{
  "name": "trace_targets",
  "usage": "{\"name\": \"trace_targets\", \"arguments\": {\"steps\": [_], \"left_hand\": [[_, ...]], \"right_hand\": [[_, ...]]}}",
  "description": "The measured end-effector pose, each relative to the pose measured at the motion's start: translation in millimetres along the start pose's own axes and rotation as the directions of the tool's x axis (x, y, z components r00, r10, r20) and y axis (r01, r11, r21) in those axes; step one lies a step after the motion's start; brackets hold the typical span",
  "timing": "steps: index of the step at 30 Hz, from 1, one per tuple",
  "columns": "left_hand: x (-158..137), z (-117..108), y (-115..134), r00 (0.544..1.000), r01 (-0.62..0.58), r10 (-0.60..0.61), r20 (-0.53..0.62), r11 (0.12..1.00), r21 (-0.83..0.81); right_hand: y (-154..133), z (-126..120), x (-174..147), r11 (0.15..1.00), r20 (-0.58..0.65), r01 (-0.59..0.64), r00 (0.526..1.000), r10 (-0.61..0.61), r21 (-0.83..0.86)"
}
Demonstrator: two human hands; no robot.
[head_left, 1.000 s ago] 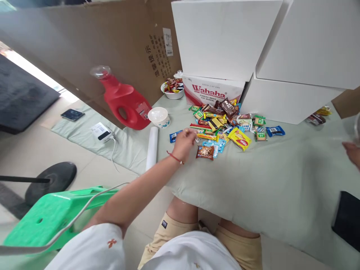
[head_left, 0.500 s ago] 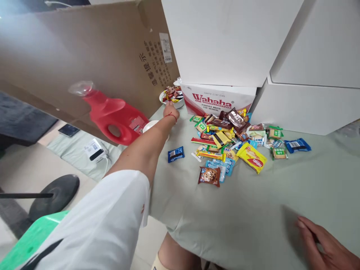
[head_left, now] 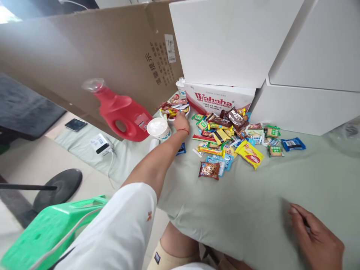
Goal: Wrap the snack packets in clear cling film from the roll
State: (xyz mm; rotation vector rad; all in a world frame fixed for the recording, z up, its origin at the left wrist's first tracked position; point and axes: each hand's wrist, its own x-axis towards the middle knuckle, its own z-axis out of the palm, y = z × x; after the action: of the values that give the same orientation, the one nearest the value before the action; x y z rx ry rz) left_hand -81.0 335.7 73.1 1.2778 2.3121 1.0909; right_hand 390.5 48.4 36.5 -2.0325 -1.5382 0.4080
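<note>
I have the left hand (head_left: 181, 123) at the near rim of a round white bowl (head_left: 170, 118); its fingertips are hidden from my camera, so I can't tell whether they pinch it. Glossy, crinkled wrapped snacks (head_left: 176, 102) heap above the rim. Just beside the bowl I get a smooth paper cup (head_left: 159, 128), then a moulded red plastic jug (head_left: 128, 108) in front of a brown cardboard panel (head_left: 120, 56). To the other side, a pile of shiny packets (head_left: 221, 135) spreads before a printed carton (head_left: 216, 99), with matte white boxes (head_left: 230, 41) around it. Pale green cloth (head_left: 261, 202), softly creased, lies under the packets; a green plastic stool (head_left: 42, 228) stands nearby. My left arm reaches out nearly straight, a red cord (head_left: 183, 131) at the wrist. The right hand (head_left: 316, 238) is well apart, low over the cloth, fingers curled, thumb pressed to the forefinger.
</note>
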Motion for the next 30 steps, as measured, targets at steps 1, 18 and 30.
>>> {"name": "trace_targets", "arguments": {"steps": [1,18,30], "left_hand": [[-15,-1,1,1.000,-0.008,0.008,-0.016,1.000,0.013],[-177,-39,114,0.980,0.199,-0.102,0.173,0.365,-0.909],[-237,-27,138,0.596,0.802,0.206,0.776,-0.201,-0.563]], "right_hand": [[-2,0,-3,1.000,0.000,0.008,1.000,-0.008,0.005],[24,-18,-42,0.997,-0.109,-0.028,0.993,0.036,0.077],[-49,-34,-31,0.549,0.078,-0.193,0.971,0.225,0.814]]}}
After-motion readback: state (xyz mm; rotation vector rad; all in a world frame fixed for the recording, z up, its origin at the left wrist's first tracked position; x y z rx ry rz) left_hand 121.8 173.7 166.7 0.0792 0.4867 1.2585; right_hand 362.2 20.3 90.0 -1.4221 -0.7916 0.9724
